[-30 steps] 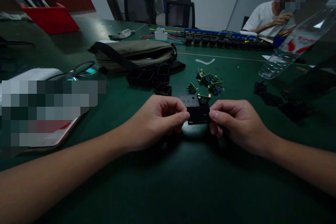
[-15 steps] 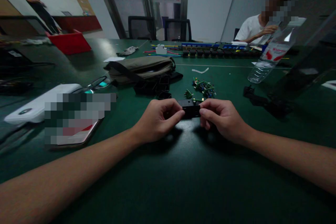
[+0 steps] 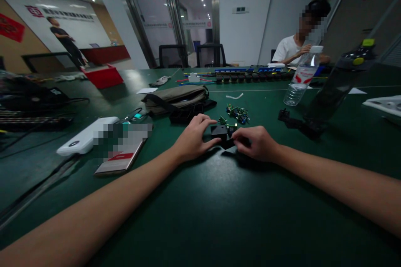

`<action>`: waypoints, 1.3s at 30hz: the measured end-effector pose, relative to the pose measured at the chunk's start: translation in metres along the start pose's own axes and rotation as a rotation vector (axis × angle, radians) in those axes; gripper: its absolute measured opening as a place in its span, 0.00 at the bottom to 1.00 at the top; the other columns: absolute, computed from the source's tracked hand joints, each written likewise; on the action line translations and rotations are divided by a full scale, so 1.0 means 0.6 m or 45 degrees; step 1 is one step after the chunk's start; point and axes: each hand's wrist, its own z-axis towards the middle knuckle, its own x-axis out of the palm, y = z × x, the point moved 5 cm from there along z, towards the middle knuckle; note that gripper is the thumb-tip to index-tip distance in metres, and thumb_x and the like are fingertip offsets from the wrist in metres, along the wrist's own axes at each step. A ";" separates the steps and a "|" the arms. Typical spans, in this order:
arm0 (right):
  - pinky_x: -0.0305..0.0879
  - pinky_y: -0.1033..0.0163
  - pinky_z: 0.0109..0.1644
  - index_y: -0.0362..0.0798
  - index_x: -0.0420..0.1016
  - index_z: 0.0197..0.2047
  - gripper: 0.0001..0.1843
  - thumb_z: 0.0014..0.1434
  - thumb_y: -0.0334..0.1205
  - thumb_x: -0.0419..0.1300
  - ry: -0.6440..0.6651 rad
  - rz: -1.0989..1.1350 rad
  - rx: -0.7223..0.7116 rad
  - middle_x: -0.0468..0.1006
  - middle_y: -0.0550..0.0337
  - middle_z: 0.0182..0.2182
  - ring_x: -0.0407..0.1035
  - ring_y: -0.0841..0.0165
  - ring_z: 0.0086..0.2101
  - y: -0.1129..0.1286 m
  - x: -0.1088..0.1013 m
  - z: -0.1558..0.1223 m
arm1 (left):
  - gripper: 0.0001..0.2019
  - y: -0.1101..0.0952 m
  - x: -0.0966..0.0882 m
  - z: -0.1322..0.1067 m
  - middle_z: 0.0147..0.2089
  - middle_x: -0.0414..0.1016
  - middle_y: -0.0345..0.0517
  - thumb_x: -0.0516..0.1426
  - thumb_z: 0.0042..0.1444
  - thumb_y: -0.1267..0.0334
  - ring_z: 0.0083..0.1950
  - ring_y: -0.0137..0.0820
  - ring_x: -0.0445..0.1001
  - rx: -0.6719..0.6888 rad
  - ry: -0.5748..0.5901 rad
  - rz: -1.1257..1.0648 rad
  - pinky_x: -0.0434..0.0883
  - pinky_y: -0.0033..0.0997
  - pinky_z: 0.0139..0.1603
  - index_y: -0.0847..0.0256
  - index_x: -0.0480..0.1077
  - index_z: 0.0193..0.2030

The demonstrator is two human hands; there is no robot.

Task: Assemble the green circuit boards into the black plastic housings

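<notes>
Both my hands meet over a small black plastic box point(image 3: 221, 132) just above the green table point(image 3: 219, 217). My left hand point(image 3: 192, 137) pinches its left side with curled fingers. My right hand point(image 3: 255, 142) grips its right side, thumb and fingers closed on it. A bit of green circuit board shows at the box's top. Just beyond lie several small green circuit boards point(image 3: 237, 112) and a cluster of empty black housings point(image 3: 184, 116).
A khaki bag point(image 3: 175, 96) lies behind the housings. A white power bank point(image 3: 86, 135) and a phone point(image 3: 120, 159) rest at left. A water bottle point(image 3: 299, 79) and a dark bottle point(image 3: 338, 87) stand at right. Another person sits at the far right end.
The camera has tilted up, so hands and box sit farther away in view. The box has turned in my fingers and looks tilted now; both hands keep their hold.
</notes>
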 end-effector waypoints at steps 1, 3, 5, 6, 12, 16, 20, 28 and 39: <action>0.62 0.68 0.31 0.43 0.75 0.36 0.06 0.60 0.32 0.56 0.006 -0.033 -0.076 0.77 0.60 0.25 0.68 0.74 0.24 0.004 0.001 0.000 | 0.20 -0.001 0.003 0.000 0.52 0.71 0.54 0.63 0.55 0.57 0.55 0.43 0.70 -0.007 0.033 0.010 0.71 0.48 0.56 0.60 0.70 0.53; 0.62 0.68 0.30 0.44 0.75 0.37 0.07 0.60 0.31 0.56 0.031 -0.086 -0.181 0.78 0.59 0.26 0.68 0.74 0.24 0.011 0.003 0.000 | 0.17 -0.001 0.003 -0.001 0.51 0.71 0.53 0.63 0.55 0.59 0.54 0.43 0.70 -0.021 0.056 0.014 0.71 0.49 0.56 0.60 0.71 0.51; 0.62 0.68 0.29 0.44 0.76 0.38 0.08 0.62 0.31 0.55 0.067 -0.120 -0.244 0.77 0.59 0.26 0.67 0.74 0.24 0.014 0.007 0.002 | 0.16 -0.002 0.000 -0.001 0.48 0.73 0.51 0.63 0.55 0.59 0.52 0.41 0.71 -0.032 0.070 -0.019 0.72 0.46 0.54 0.61 0.69 0.48; 0.62 0.67 0.29 0.44 0.76 0.39 0.08 0.62 0.31 0.54 0.080 -0.134 -0.267 0.77 0.59 0.26 0.67 0.73 0.24 0.015 0.008 0.003 | 0.15 -0.001 -0.003 -0.002 0.47 0.73 0.50 0.63 0.54 0.61 0.50 0.40 0.72 -0.042 0.077 -0.049 0.72 0.45 0.52 0.61 0.68 0.47; 0.61 0.67 0.28 0.44 0.74 0.37 0.07 0.60 0.31 0.54 0.030 -0.255 -0.178 0.75 0.60 0.24 0.67 0.73 0.23 0.003 0.005 0.013 | 0.16 0.009 -0.013 -0.005 0.41 0.72 0.44 0.60 0.50 0.67 0.40 0.34 0.72 -0.169 0.056 -0.176 0.72 0.36 0.42 0.60 0.63 0.45; 0.61 0.68 0.28 0.44 0.72 0.34 0.05 0.56 0.31 0.54 -0.001 -0.296 -0.067 0.74 0.61 0.23 0.66 0.74 0.22 -0.004 0.002 0.020 | 0.22 0.015 -0.024 -0.006 0.44 0.71 0.45 0.60 0.48 0.69 0.44 0.35 0.73 -0.200 -0.063 -0.236 0.72 0.38 0.47 0.60 0.62 0.51; 0.59 0.68 0.27 0.45 0.70 0.34 0.05 0.54 0.30 0.54 0.038 -0.348 0.045 0.73 0.62 0.22 0.65 0.73 0.21 -0.010 0.009 0.026 | 0.22 0.011 -0.030 -0.008 0.48 0.71 0.49 0.60 0.48 0.70 0.49 0.37 0.72 -0.108 -0.035 -0.268 0.72 0.39 0.50 0.60 0.64 0.52; 0.54 0.68 0.28 0.47 0.68 0.33 0.04 0.52 0.30 0.56 0.240 -0.388 0.304 0.71 0.63 0.23 0.64 0.72 0.22 -0.028 0.030 0.032 | 0.17 0.018 -0.034 -0.018 0.44 0.72 0.45 0.61 0.48 0.69 0.44 0.34 0.73 -0.123 -0.061 -0.335 0.72 0.36 0.46 0.60 0.64 0.46; 0.57 0.67 0.28 0.48 0.68 0.34 0.04 0.56 0.31 0.54 0.092 -0.157 0.311 0.69 0.65 0.22 0.63 0.72 0.22 -0.036 0.024 0.046 | 0.16 0.033 -0.035 -0.011 0.48 0.75 0.50 0.64 0.54 0.65 0.49 0.36 0.74 -0.134 -0.085 -0.479 0.73 0.40 0.49 0.60 0.67 0.48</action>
